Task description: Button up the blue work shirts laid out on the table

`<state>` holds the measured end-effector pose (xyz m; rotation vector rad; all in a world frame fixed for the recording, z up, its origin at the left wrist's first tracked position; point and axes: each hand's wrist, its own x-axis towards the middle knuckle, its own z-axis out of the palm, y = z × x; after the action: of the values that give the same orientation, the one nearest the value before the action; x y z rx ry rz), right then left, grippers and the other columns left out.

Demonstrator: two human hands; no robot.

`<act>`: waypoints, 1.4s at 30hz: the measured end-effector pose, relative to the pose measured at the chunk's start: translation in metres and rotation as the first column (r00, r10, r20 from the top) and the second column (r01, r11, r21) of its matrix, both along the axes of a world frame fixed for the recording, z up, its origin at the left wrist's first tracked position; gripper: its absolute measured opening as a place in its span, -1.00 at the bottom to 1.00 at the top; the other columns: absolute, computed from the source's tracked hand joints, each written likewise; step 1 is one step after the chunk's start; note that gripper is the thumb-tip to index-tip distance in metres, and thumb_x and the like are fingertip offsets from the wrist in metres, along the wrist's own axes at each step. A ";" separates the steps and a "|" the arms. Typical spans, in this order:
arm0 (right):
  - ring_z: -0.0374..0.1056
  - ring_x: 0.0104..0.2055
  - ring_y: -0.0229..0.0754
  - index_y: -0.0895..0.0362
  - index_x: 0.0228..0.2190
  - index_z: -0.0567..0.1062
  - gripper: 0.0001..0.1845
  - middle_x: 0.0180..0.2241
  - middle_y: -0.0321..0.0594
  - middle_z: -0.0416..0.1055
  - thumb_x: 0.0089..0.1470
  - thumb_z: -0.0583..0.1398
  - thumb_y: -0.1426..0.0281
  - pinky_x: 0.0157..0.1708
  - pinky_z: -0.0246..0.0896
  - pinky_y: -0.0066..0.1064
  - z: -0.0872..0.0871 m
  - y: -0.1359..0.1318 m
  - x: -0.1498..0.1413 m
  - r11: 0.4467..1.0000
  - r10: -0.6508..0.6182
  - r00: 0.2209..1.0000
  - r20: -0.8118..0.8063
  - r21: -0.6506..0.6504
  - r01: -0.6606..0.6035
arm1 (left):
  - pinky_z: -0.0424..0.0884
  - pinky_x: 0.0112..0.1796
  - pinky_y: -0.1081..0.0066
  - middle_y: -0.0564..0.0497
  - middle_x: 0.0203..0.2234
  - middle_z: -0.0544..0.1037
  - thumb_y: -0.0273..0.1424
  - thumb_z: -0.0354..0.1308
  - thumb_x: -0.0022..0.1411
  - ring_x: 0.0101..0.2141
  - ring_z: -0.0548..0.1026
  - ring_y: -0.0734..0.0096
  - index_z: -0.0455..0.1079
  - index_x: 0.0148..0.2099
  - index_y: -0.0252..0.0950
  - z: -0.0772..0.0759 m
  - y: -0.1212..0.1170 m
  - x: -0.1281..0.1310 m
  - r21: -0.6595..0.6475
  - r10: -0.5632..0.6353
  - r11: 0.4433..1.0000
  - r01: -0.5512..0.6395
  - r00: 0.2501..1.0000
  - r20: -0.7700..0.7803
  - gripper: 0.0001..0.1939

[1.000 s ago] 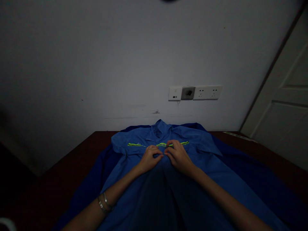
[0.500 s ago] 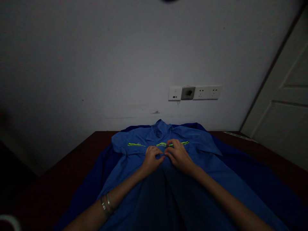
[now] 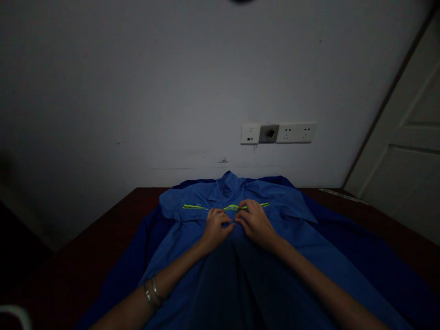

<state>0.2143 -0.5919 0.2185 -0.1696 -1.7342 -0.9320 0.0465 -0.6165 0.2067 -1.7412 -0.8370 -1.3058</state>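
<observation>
A blue work jacket with a yellow-green stripe across the chest lies spread out, its collar toward the wall. My left hand pinches the front edge of the jacket just below the stripe, thumb and fingers together. Right beside it, my right hand pinches the same front edge, its fingertips almost touching the left ones. Whatever small fastening may lie between the fingertips is hidden. Below the hands the two front panels hang apart around a dark gap.
The jacket rests on a dark red-brown tabletop that meets a pale wall. Sockets and a switch are set in the wall. A white panelled door stands at the right. Part of a white curved object shows at the lower left.
Both hands stay at the same spot on the jacket front, with only slight finger movement. The jacket has not visibly moved.
</observation>
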 end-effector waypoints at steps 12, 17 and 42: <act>0.10 -0.13 -0.09 0.16 -0.40 0.42 -0.87 -0.24 -0.10 0.25 0.02 0.07 0.49 0.02 -0.15 -0.01 -0.001 0.003 -0.001 0.983 -0.099 0.994 0.046 0.157 0.090 | 0.00 0.02 0.11 0.03 -0.45 0.51 -0.37 0.16 0.00 -0.18 0.35 0.30 0.48 -0.45 -0.20 0.000 0.000 0.001 -0.021 0.015 1.000 -0.014 0.999 0.050 -0.92; 0.12 -0.11 -0.12 0.15 -0.42 0.44 -0.91 -0.20 -0.11 0.21 0.01 0.13 0.43 -0.10 0.07 -0.20 0.001 0.007 0.001 0.998 0.065 0.995 0.078 0.009 -0.066 | 0.05 0.01 0.15 0.02 -0.42 0.52 -0.38 0.16 0.02 -0.17 0.37 0.30 0.49 -0.44 -0.22 -0.001 0.001 0.000 -0.027 -0.017 0.999 0.019 0.998 0.052 -0.91; 0.28 -0.23 -0.24 0.12 -0.30 0.42 -0.83 -0.28 -0.21 0.35 0.02 0.07 0.44 -0.24 0.15 -0.43 -0.007 -0.031 0.029 0.971 0.007 0.980 0.198 -0.236 0.041 | 0.24 -0.16 0.39 0.03 -0.36 0.47 -0.38 0.16 0.04 -0.25 0.37 0.39 0.44 -0.29 -0.23 -0.024 -0.058 -0.010 -0.256 -0.101 0.967 0.003 0.924 -0.369 -0.87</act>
<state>0.2432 -0.6224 0.2120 -0.2565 -2.0321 -0.7704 0.0364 -0.6750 0.1828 -2.1418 -0.7559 -0.8745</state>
